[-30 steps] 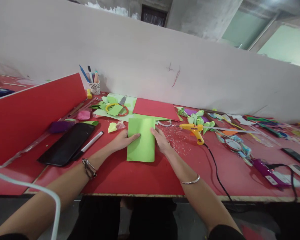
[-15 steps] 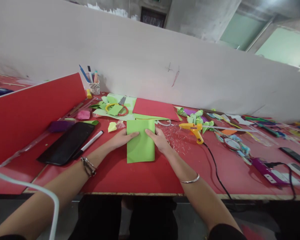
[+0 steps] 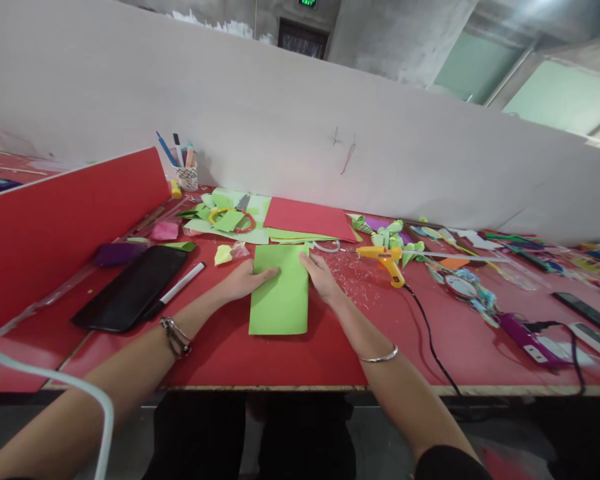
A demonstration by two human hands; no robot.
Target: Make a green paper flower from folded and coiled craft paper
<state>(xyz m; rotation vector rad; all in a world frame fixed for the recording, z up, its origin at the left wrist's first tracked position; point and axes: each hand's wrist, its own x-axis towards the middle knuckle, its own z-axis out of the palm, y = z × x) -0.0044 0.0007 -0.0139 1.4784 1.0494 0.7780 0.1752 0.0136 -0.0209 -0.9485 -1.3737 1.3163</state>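
A bright green sheet of paper [image 3: 279, 300], which looks folded, is held between my two hands over the red table. My left hand [image 3: 245, 279] grips its left edge, thumb across the front and the other fingers behind it. At the upper right corner, my right hand [image 3: 320, 272] pinches the paper between thumb and fingers. The fingers behind the sheet are hidden. Just beyond it lie a red sheet [image 3: 307, 218] on green paper and a crumpled yellow scrap [image 3: 223, 254].
A yellow glue gun [image 3: 387, 261] with a black cord lies to the right, near a purple power strip [image 3: 533, 341]. Left are a marker [image 3: 177, 288] and a black pouch [image 3: 133, 287]. Scissors [image 3: 233, 217] and a pen cup [image 3: 186, 175] stand farther back. A white cable crosses the lower left.
My right hand has shifted up to the sheet's top right corner. The paper's lower edge sits slightly lower in view. My left hand keeps its hold.
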